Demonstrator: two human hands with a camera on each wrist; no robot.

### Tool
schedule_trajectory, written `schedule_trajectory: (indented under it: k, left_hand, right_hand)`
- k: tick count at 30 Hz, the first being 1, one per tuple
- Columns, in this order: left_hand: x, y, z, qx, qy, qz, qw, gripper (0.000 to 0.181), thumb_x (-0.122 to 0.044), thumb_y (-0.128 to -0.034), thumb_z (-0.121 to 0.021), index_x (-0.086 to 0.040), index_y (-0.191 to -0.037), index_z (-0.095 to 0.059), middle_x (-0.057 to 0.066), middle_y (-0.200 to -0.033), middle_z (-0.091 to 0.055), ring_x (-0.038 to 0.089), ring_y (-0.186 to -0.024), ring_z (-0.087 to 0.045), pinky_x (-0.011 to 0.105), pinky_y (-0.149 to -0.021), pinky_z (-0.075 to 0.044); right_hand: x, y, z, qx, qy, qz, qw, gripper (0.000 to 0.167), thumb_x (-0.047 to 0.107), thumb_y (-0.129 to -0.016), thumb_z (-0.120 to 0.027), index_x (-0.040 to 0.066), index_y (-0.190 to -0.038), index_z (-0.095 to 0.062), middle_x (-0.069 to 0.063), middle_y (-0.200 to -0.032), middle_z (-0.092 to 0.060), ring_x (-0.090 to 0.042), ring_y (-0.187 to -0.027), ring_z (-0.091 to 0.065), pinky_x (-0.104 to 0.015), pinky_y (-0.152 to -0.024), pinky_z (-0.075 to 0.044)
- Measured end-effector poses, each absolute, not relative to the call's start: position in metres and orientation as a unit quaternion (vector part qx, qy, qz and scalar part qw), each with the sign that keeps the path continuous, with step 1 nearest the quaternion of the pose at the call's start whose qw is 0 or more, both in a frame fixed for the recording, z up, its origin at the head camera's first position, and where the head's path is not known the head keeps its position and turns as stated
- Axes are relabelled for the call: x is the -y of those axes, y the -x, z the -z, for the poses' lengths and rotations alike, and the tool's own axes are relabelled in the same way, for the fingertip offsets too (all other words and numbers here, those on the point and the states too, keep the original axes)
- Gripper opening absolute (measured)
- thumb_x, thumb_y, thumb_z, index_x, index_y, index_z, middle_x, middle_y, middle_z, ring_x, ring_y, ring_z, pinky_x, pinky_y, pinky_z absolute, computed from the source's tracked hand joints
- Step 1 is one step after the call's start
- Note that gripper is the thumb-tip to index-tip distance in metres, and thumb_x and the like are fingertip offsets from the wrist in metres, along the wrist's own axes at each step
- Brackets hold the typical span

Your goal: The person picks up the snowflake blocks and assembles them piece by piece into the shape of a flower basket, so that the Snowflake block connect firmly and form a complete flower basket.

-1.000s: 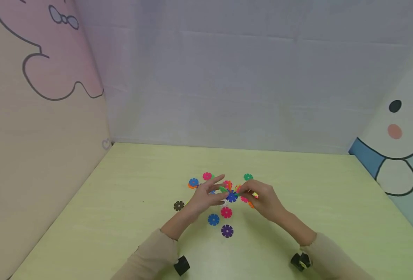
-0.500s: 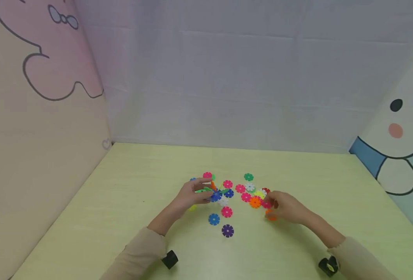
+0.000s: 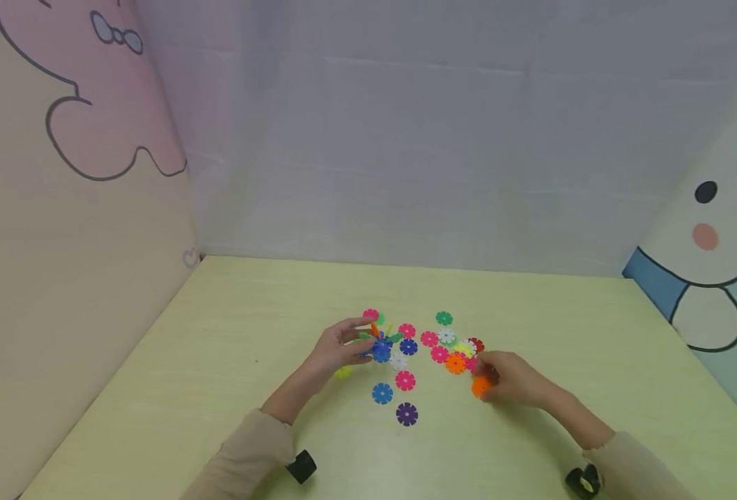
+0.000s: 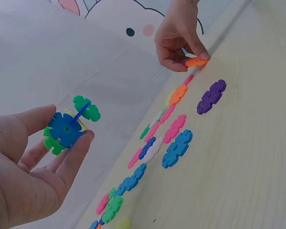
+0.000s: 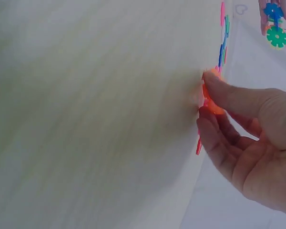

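Note:
My left hand (image 3: 330, 352) pinches a cluster of interlocked snowflake discs (image 4: 66, 130) between thumb and fingers, raised above the table. Blue and green discs show in it in the left wrist view; the head view also shows orange and yellow parts. At the right end of the scattered discs, my right hand (image 3: 518, 378) pinches an orange snowflake disc (image 3: 481, 387) by its edge, just at the table surface. In the right wrist view, thumb and fingertips of that hand (image 5: 257, 129) partly hide the orange disc.
Loose discs lie between the hands: another orange disc (image 3: 456, 362), a pink disc (image 3: 405, 380), a light blue disc (image 3: 382, 394) and several more. A purple disc (image 3: 407, 414) lies nearest, a green disc (image 3: 444, 318) farther back. Cloth-like walls (image 3: 368, 160) enclose the table (image 3: 249, 298).
Both hands were together at the cluster; then the right hand moved off to the right and took hold of the orange disc. The left hand drew left with the cluster, which has turned.

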State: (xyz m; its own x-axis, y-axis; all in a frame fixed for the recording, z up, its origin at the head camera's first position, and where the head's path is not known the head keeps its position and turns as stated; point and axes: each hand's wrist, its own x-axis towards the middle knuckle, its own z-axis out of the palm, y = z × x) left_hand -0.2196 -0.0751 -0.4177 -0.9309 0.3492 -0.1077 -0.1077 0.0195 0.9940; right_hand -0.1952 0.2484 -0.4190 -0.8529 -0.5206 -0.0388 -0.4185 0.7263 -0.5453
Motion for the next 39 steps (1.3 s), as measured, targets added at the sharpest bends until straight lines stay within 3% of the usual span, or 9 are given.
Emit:
schedule_trajectory:
  k: [9, 16, 23, 33, 39]
  left_hand:
    - [0.061, 0.217, 0.417, -0.676, -0.092, -0.717, 0.144, 0.049, -0.014, -0.0863, -0.062, -0.003, -0.13, -0.044, 0.018, -0.117, -0.055, 0.02, -0.095, -0.061, 0.035, -0.08, -0.052]
    - [0.047, 0.214, 0.413, -0.665, -0.088, -0.729, 0.141, 0.046, -0.013, -0.088, -0.059, -0.007, -0.131, -0.045, 0.017, -0.119, -0.053, 0.022, -0.098, -0.059, 0.038, -0.083, -0.05]
    - [0.044, 0.21, 0.412, -0.666, -0.082, -0.729, 0.132, 0.046, -0.014, -0.0891, -0.058, -0.006, -0.132, -0.044, 0.019, -0.119, -0.054, 0.024, -0.097, -0.06, 0.041, -0.083, -0.049]
    - [0.044, 0.21, 0.411, -0.664, -0.063, -0.734, 0.128, 0.046, -0.014, -0.0882, -0.059, -0.008, -0.132, -0.045, 0.017, -0.116, -0.058, 0.031, -0.098, -0.061, 0.039, -0.083, -0.05]
    - [0.043, 0.207, 0.414, -0.669, -0.053, -0.732, 0.117, 0.046, -0.013, -0.0878, -0.059, -0.007, -0.131, -0.046, 0.018, -0.117, -0.057, 0.029, -0.096, -0.062, 0.039, -0.082, -0.05]
  right_hand:
    - [-0.204, 0.191, 0.403, -0.887, 0.308, 0.34, -0.06, 0.017, -0.007, -0.073, -0.068, 0.003, -0.086, -0.065, -0.003, -0.082, -0.066, -0.015, -0.074, -0.062, -0.023, -0.063, -0.053]
    - [-0.167, 0.194, 0.401, -0.861, 0.278, 0.389, -0.175, 0.015, -0.006, -0.074, -0.069, 0.004, -0.085, -0.065, -0.004, -0.08, -0.068, -0.011, -0.069, -0.064, -0.017, -0.058, -0.051]
    - [-0.154, 0.195, 0.399, -0.849, 0.273, 0.402, -0.208, 0.012, -0.001, -0.074, -0.071, 0.005, -0.082, -0.064, -0.004, -0.077, -0.068, -0.015, -0.069, -0.066, -0.022, -0.056, -0.053]
    - [-0.149, 0.197, 0.4, -0.868, 0.26, 0.369, -0.208, 0.013, -0.001, -0.073, -0.072, 0.005, -0.081, -0.065, -0.003, -0.076, -0.068, -0.012, -0.067, -0.065, -0.015, -0.056, -0.05]
    - [-0.145, 0.198, 0.403, -0.885, 0.257, 0.318, -0.224, 0.014, -0.002, -0.07, -0.074, 0.006, -0.078, -0.067, -0.001, -0.073, -0.067, -0.011, -0.064, -0.063, -0.015, -0.057, -0.049]
